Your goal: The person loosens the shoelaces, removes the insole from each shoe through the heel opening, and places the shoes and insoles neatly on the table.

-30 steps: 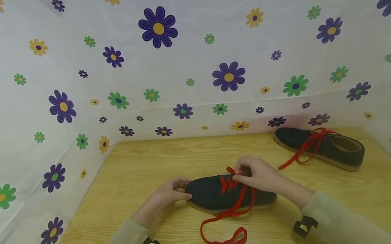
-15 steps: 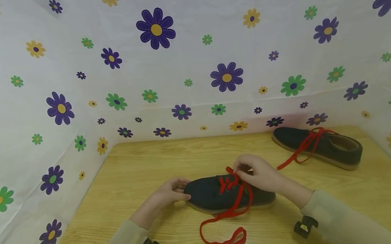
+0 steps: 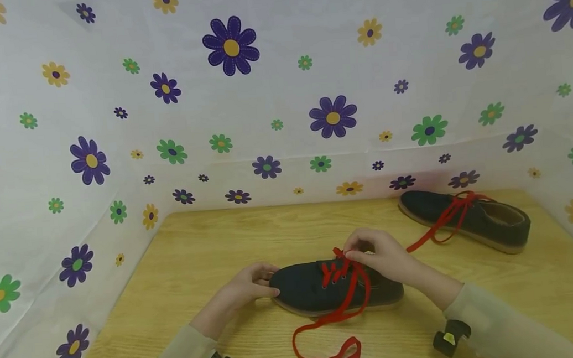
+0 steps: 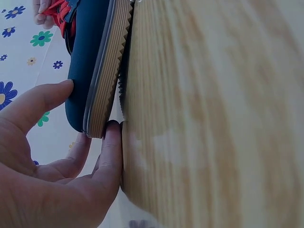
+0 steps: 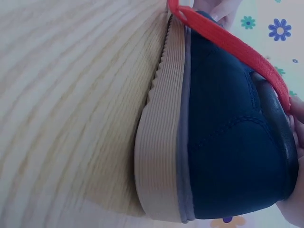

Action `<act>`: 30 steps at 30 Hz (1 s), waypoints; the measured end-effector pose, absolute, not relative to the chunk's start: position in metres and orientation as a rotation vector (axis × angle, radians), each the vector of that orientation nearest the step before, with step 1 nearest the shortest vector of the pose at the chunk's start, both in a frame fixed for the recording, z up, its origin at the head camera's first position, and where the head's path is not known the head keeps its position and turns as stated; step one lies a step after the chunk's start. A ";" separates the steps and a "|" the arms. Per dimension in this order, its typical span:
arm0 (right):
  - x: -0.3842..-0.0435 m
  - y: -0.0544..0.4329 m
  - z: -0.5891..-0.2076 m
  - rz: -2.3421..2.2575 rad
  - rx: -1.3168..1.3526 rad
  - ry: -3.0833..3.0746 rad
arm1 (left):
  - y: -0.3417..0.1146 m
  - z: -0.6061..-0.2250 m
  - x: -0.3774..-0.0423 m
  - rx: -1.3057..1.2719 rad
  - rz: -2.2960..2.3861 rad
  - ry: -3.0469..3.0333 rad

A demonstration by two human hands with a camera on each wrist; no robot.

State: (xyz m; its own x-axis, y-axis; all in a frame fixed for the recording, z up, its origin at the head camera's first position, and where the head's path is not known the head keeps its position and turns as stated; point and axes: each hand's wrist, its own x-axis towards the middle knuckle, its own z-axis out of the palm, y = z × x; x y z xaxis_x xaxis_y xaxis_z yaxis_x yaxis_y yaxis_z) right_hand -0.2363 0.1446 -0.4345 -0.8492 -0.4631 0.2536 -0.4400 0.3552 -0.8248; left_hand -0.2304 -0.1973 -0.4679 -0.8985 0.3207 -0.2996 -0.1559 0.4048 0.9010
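A dark navy shoe (image 3: pixel 296 289) lies on the table, sole down, toe to the left. My left hand (image 3: pixel 249 282) holds its toe; in the left wrist view the thumb presses the upper (image 4: pixel 90 57) while other fingers touch the front edge of the sole (image 4: pixel 107 78). Over the shoe's opening, my right hand (image 3: pixel 384 256) pinches the red shoelace (image 3: pixel 352 291) near the top eyelets. The lace's long end trails over the shoe's near side onto the table. In the right wrist view the heel (image 5: pixel 237 161) fills the middle, and the right fingertips are partly cut off.
A second navy shoe (image 3: pixel 430 206) with a red lace (image 3: pixel 449 217) lies at the back right of the wooden table (image 3: pixel 220 233). White flowered cloth (image 3: pixel 280 90) encloses the back and sides. A dark strap-on camera (image 3: pixel 449 338) hangs at the right wrist.
My right fingers have drawn slightly up and right from the eyelets with the lace in them, showing more of the upper lacing. The left hand stays on the toe.
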 end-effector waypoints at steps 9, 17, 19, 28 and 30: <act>-0.234 0.141 -0.438 -1.462 -0.911 2.721 | -0.199 -0.468 -0.232 0.172 1.501 2.216; -0.236 0.141 -0.440 -1.362 -1.013 2.745 | -0.198 -0.468 -0.230 0.161 1.503 2.221; -0.236 0.142 -0.440 -1.429 -0.989 2.700 | -0.198 -0.468 -0.230 0.156 1.502 2.222; -0.234 0.145 -0.435 -1.659 -0.684 2.567 | -0.199 -0.469 -0.230 0.172 1.504 2.217; -0.235 0.145 -0.434 -1.656 -0.640 2.565 | -0.199 -0.469 -0.230 0.189 1.512 2.209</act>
State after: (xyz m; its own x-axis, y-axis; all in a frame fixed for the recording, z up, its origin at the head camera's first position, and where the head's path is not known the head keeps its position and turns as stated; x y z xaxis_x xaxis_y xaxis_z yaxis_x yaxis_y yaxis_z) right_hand -0.2345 0.1448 -0.4338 -0.9155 -0.3491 0.1999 -0.3259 0.3521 -0.8774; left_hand -0.2301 -0.1990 -0.4687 -0.8878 0.3586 -0.2886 -0.1393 0.3883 0.9110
